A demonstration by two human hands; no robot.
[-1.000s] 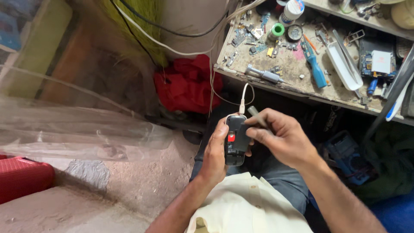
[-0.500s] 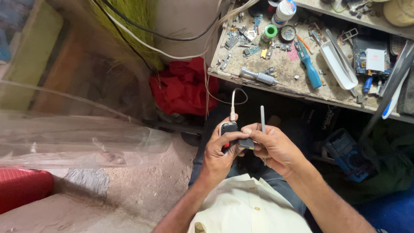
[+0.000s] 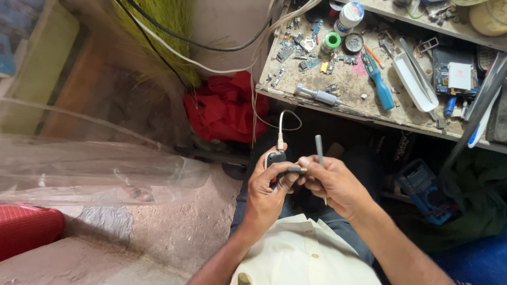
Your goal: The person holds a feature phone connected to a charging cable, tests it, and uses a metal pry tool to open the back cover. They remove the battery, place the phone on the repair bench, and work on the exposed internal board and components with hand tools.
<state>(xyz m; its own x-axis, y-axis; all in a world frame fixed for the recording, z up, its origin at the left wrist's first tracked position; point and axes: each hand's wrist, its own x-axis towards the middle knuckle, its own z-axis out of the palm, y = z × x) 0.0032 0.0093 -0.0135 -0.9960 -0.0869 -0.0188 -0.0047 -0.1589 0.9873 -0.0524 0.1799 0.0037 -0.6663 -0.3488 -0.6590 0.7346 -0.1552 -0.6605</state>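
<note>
— Head view is looking straight down at two bare hands working over the lap. What is the left hand [image 3: 266,192] doing?

— It is gripping a small black device [image 3: 275,158] with a red button on its face; the fingers are wrapping closed around its body, thumb lying along the side. A white cable [image 3: 281,126] is running out of the device's top end and looping upward toward the desk [image 3: 348,84].

— And the right hand [image 3: 335,184]?

— It is sitting just beside the left, touching it at the fingertips. Its fingers are pinching narrow around a thin grey metal tool [image 3: 319,153] that is standing nearly upright, its top poking above the knuckles and a fine tip showing below the hand. A short dark rod is lying crosswise between the two hands; which hand is holding it, I cannot tell.

— Where is all that happening?

— Below the desk's front edge, above the person's jeans and cream shirt.

— What is lying about?

— On the desk, a blue-handled screwdriver [image 3: 380,87], a grey-handled driver [image 3: 317,96], a white tray [image 3: 414,79], a green tape roll [image 3: 332,40] and scattered small parts. A red cloth [image 3: 227,108] is bunching on the floor to the left, and clear plastic sheeting [image 3: 95,169] is stretching further left.
</note>
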